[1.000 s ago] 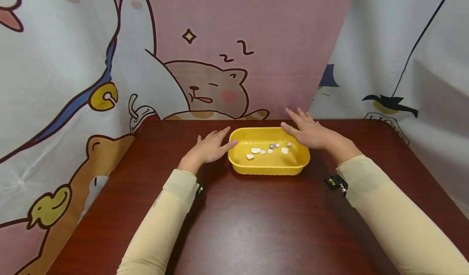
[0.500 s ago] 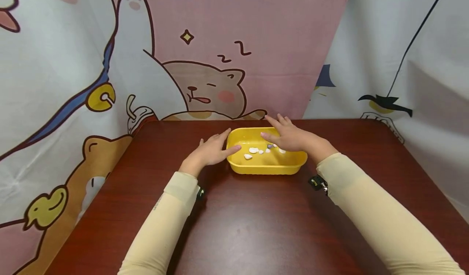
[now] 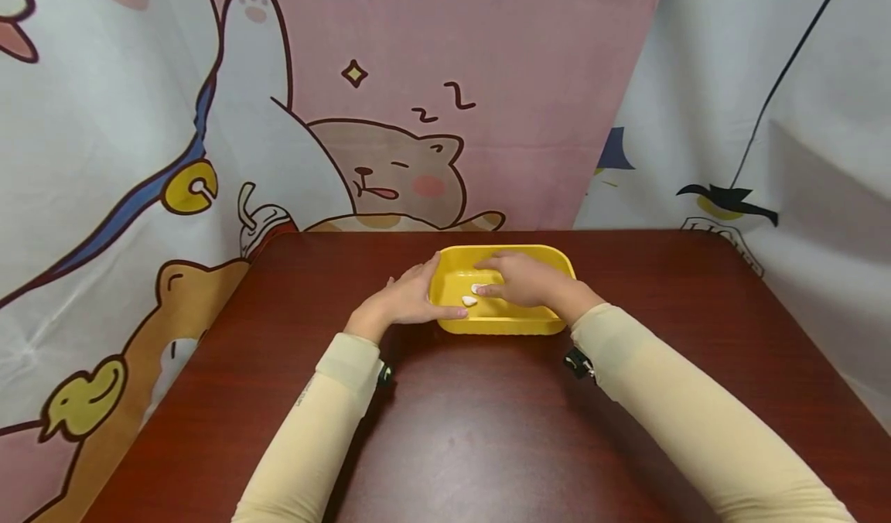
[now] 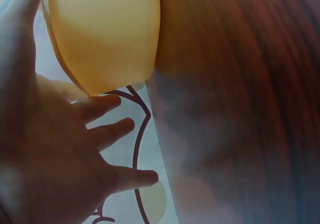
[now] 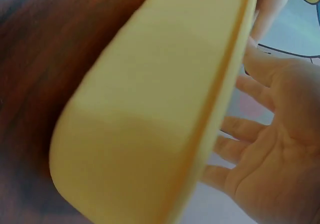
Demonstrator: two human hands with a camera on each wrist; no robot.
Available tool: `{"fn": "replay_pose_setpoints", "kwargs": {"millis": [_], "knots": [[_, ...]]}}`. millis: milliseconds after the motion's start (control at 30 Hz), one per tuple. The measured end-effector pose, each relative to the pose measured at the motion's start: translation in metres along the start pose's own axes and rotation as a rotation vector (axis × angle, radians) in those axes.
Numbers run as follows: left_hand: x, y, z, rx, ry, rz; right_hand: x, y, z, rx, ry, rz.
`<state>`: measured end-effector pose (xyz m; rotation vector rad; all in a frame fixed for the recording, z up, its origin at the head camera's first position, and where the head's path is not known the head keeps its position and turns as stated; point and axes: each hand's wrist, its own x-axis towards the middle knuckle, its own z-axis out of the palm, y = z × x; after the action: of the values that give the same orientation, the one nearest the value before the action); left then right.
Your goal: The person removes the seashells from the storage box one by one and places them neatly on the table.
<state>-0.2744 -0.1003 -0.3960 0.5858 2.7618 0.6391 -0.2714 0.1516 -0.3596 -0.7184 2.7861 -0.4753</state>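
A yellow plastic basin (image 3: 511, 326) stands on the table in the head view. My left hand (image 3: 406, 295) spans its left end with fingers spread, the thumb by the front rim and the index finger along the left rim. Over the inside of the basin reaches my right hand (image 3: 527, 280), fingers extended left and slightly bent, holding nothing that I can see. A small white pebble-like piece (image 3: 469, 301) lies near the left thumb. A second white piece (image 3: 476, 288) shows at the right thumb tip. The right hand hides the rest of the basin floor.
The dark red-brown wooden table (image 3: 480, 430) extends in front of the basin and to both sides. A cartoon-printed cloth (image 3: 529, 105) hangs behind the table's back edge. Black camera mounts (image 3: 578, 363) sit under the wrists.
My right hand has moved left and down from the basin's right rim to inside it, covering most of the small pieces. My left thumb has lowered toward the front rim.
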Motion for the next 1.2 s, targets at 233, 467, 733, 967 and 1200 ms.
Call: {"fn": "replay_pose_setpoints", "kwargs": {"millis": [233,467,733,967,1200], "knots": [[-0.002,-0.004,0.004,-0.143,-0.053,-0.017,0.014,0.002,0.014,0.132,0.004,-0.052],[-0.002,-0.006,0.008,-0.284,-0.071,0.002,0.021,0.005,0.025,0.161,-0.062,0.055],[-0.001,-0.006,0.013,-0.312,-0.102,-0.059,0.019,0.020,0.029,0.116,-0.041,0.137],[-0.003,-0.008,0.017,-0.326,-0.128,-0.095,0.014,0.025,0.031,0.140,-0.044,0.167],[-0.003,-0.007,0.015,-0.329,-0.114,-0.087,0.017,0.027,0.031,0.262,-0.055,0.216]]}}
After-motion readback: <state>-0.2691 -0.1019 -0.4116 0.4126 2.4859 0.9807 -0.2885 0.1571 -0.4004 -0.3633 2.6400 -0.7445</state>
